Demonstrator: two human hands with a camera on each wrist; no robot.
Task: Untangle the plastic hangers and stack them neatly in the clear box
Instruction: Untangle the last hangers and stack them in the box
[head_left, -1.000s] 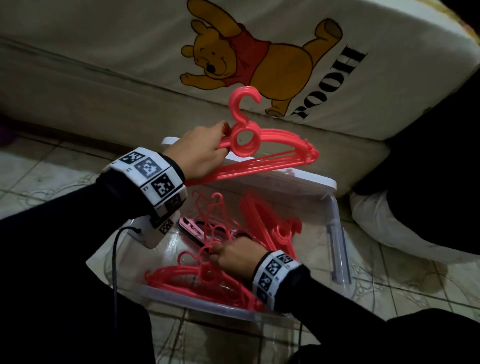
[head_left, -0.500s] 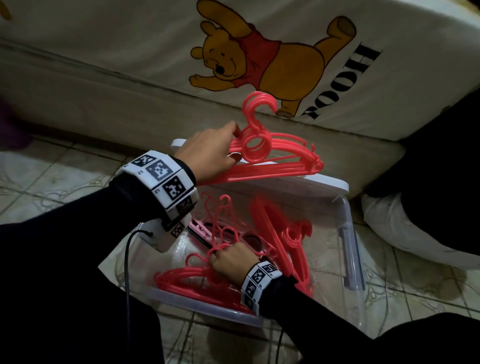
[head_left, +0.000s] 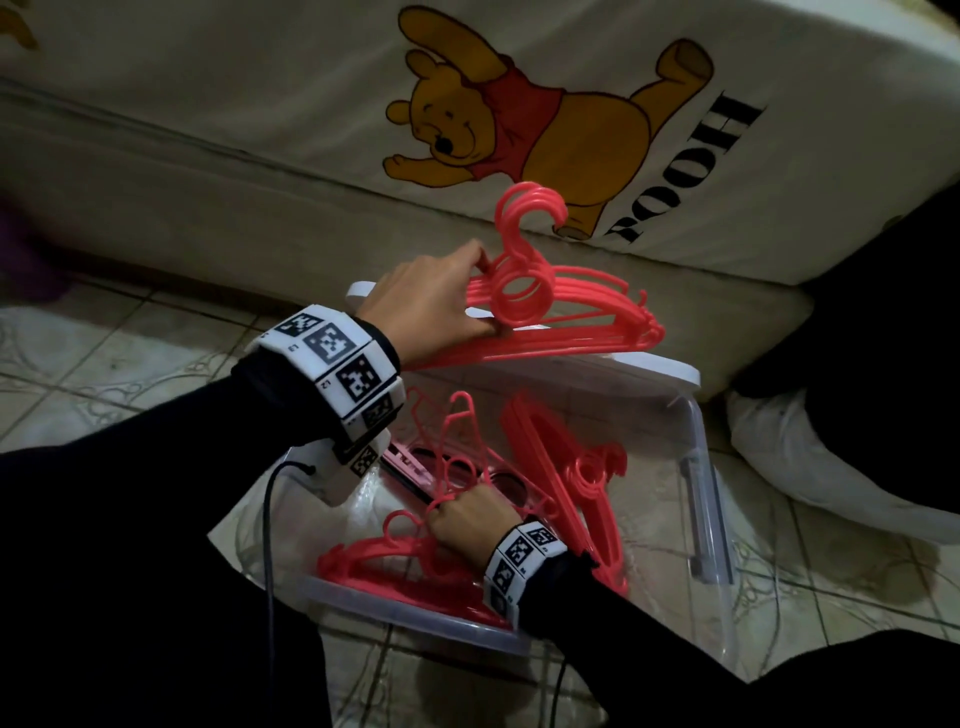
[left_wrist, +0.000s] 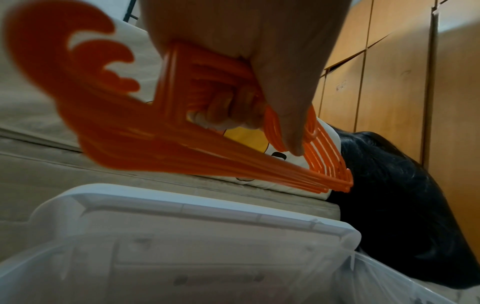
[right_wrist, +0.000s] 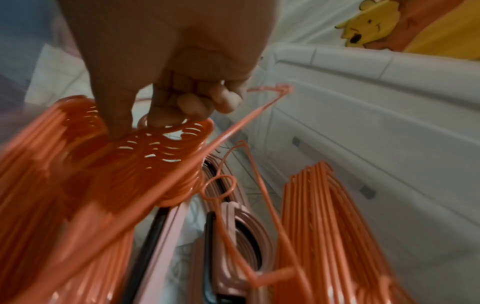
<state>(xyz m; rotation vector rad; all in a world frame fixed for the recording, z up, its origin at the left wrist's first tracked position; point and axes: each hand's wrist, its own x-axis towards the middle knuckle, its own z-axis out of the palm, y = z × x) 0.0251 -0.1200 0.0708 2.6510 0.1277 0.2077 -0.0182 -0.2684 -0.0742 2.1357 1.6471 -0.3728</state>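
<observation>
My left hand (head_left: 431, 306) grips a bundle of several red hangers (head_left: 571, 317) by the necks, hooks up, above the far rim of the clear box (head_left: 698, 467). In the left wrist view the fingers (left_wrist: 283, 115) curl through the bundle (left_wrist: 182, 148). Inside the box my right hand (head_left: 467, 525) holds the ring loops of a flat red hanger stack (head_left: 374, 561) by the near wall. The right wrist view shows the thumb (right_wrist: 116, 115) on that stack (right_wrist: 103, 164) and the fingers curled in a loop. Another red stack (head_left: 561, 467) leans at the right.
Pink hangers with black trim (right_wrist: 241, 226) lie in the box's middle, with a loose red hanger (right_wrist: 246, 127) across them. A Pooh-print mattress (head_left: 571, 130) runs behind the box. A dark bag and white bundle (head_left: 831, 467) sit right. Tiled floor (head_left: 104, 364) surrounds the box.
Both hands keep their holds. The left bundle stays over the far rim, and the right hand stays on the near stack. Only the head view has shifted a little.
</observation>
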